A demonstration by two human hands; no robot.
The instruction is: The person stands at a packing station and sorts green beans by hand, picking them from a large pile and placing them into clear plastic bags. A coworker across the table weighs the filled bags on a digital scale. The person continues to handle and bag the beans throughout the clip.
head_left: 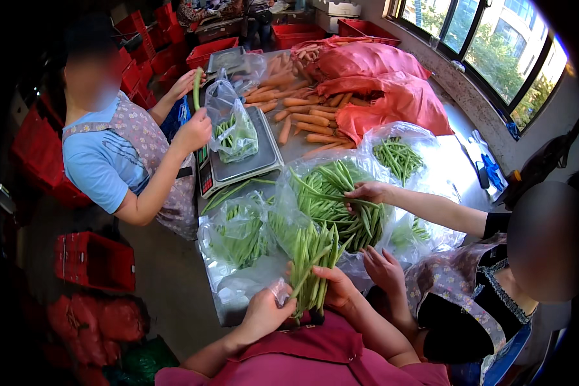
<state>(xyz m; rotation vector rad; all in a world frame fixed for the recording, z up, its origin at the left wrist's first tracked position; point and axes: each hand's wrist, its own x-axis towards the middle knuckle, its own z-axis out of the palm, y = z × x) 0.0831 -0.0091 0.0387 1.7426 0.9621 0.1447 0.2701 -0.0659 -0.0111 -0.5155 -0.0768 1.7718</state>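
Close to my body, a bundle of long green beans (312,260) stands upright between my hands. My left hand (268,312) is closed at the bundle's lower left, with a clear plastic bag (251,276) right beside it. On the other side my right hand (338,287) curls its fingers and thumb around the beans. Just beyond lies a big heap of green beans (331,202) in an open clear bag. To its left rests a filled bag of green beans (239,231).
A co-worker's hand (367,193) at the right grips beans over the heap. At the left, another co-worker holds one bean (197,89) above a bag on a scale (238,168). Carrots (315,122) and red mesh sacks (392,96) cover the table's far part.
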